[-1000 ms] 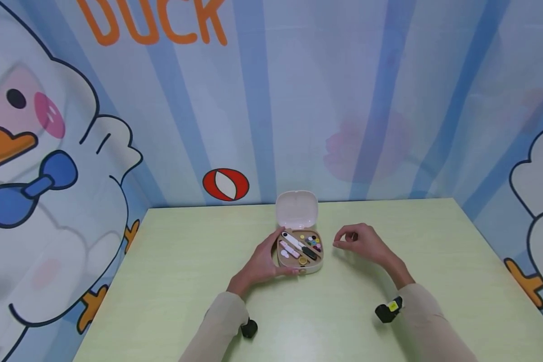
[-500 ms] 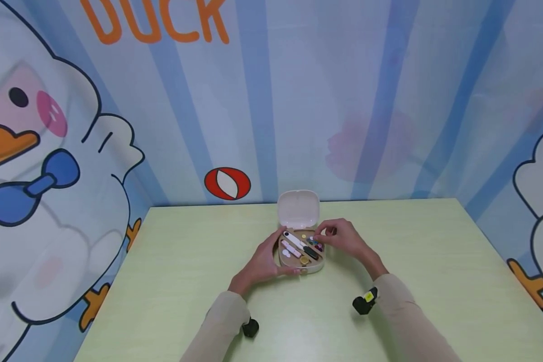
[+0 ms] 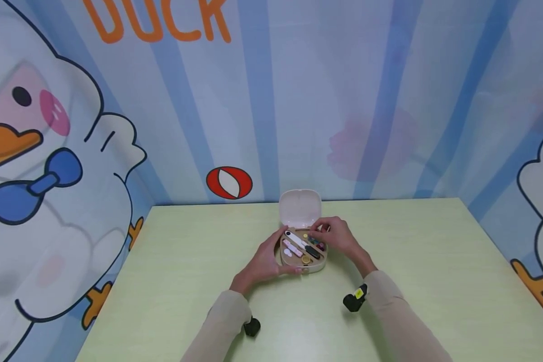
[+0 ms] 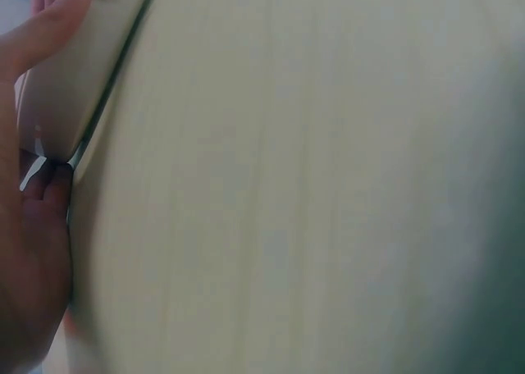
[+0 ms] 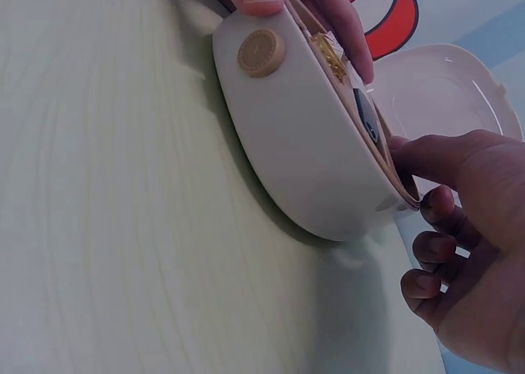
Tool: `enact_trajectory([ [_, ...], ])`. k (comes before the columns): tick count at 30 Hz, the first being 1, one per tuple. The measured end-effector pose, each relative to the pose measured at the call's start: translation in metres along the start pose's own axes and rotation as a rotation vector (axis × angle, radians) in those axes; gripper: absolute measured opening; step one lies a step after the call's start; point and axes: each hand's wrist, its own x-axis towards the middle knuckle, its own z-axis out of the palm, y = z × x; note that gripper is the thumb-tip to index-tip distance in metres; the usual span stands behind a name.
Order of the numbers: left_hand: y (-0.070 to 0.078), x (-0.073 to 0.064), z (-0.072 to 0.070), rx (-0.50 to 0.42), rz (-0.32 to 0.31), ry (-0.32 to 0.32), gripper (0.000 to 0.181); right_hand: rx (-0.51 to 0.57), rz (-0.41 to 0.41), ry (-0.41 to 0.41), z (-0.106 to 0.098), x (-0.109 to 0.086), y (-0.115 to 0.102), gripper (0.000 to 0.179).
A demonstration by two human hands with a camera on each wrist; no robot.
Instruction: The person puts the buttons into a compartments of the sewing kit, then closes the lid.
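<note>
A white sewing kit box (image 3: 318,268) stands on the table with its lid (image 3: 300,208) raised. My left hand (image 3: 261,262) grips the box by its left side, thumb along the front. Inside the tan tray lie a white-and-black tool (image 3: 302,244), a pink item (image 3: 291,248), a gold round piece (image 3: 305,259) and several small coloured pieces (image 3: 321,246). My right hand (image 3: 341,236) reaches over the right rim, thumb and forefinger down in the back right compartment. Its other fingers curl outside the wall in the right wrist view. Its fingertips are hidden; I cannot tell what they hold.
The box sits on a pale green table (image 3: 199,241) near its back edge. A cloth backdrop (image 3: 298,100) with duck drawings rises behind and at both sides. A round tan button (image 5: 262,52) marks the front of the box.
My right hand has moved left from beside the box to over its right compartment, then slightly farther in. My left hand keeps its grip on the box.
</note>
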Motion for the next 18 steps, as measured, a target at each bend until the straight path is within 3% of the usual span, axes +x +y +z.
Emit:
enact_trajectory([
  [10, 0.001, 0.0, 0.001, 0.0, 0.008, 0.002, 0.123, -0.015, -0.003, -0.014, -0.008, -0.005, 0.005, 0.016],
  [18, 0.0, 0.0, 0.001, -0.006, 0.015, 0.009, 0.123, -0.04, -0.076, -0.033, -0.036, -0.023, 0.018, 0.034],
])
